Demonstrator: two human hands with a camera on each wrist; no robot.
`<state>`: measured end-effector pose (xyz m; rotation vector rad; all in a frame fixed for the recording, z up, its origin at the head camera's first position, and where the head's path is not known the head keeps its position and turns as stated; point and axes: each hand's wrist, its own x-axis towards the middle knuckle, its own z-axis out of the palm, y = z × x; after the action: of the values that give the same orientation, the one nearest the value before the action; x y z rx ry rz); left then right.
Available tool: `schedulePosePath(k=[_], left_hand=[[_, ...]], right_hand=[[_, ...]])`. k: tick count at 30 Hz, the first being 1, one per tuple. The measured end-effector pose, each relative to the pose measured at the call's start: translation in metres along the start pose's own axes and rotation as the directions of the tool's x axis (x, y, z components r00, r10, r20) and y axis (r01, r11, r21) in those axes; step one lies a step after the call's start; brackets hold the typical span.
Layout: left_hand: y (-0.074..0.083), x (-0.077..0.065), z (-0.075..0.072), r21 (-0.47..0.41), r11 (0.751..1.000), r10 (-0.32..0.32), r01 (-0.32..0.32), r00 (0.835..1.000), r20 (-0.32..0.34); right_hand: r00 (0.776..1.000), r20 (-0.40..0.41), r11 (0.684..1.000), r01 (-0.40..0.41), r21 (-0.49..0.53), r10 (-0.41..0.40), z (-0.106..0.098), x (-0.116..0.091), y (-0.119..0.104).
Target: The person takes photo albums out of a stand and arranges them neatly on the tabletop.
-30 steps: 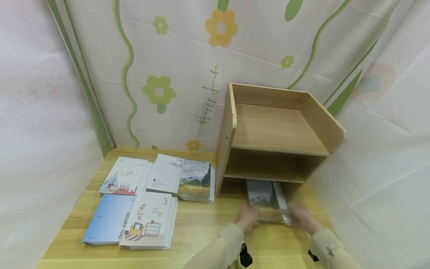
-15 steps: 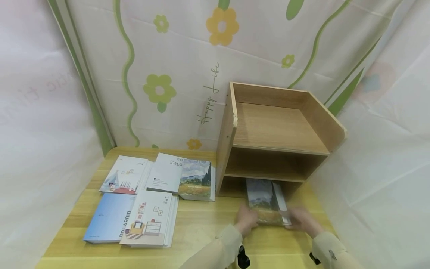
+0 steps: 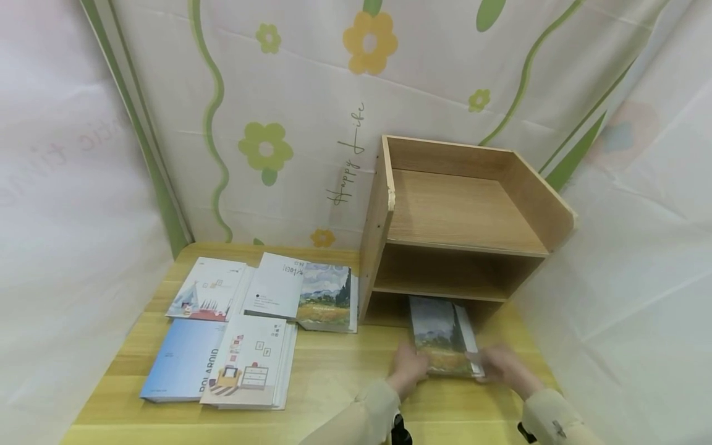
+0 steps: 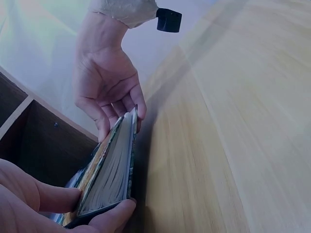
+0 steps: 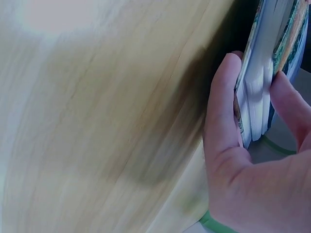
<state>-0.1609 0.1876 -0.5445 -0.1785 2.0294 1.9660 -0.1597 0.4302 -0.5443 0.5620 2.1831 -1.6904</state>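
Note:
A book with a painted landscape on its cover [image 3: 442,343] lies partly inside the lowest compartment of a wooden shelf unit [image 3: 467,296], its near end sticking out over the table. My left hand [image 3: 408,368] pinches the near left corner. In the left wrist view, its thumb is on the cover and a finger is underneath, with white page edges [image 4: 112,179] between. At the near right corner, my right hand [image 3: 503,364] grips the book the same way, thumb and fingers [image 5: 224,92] on opposite covers. The book's far end is hidden in the shelf.
On the left of the table [image 3: 328,383] lie several books: a blue one [image 3: 180,358], a white one with a furniture drawing [image 3: 245,364], and another landscape-covered one [image 3: 324,296] beside the shelf unit. A flower-patterned curtain [image 3: 300,99] hangs behind.
The landscape-covered book has come slightly farther out of the lowest compartment, toward me, with both hands keeping hold of it. The other books have stayed put.

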Motion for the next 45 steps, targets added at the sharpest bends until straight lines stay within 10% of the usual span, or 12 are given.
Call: schedulePosePath(k=[45], left_hand=[[0.0017, -0.0047, -0.0010, 0.180, 0.980, 0.089, -0.082, 0.995, -0.033]], right_hand=[[0.997, 0.056, 0.994, 0.043, 0.096, -0.049, -0.0013, -0.0078, 0.0040]])
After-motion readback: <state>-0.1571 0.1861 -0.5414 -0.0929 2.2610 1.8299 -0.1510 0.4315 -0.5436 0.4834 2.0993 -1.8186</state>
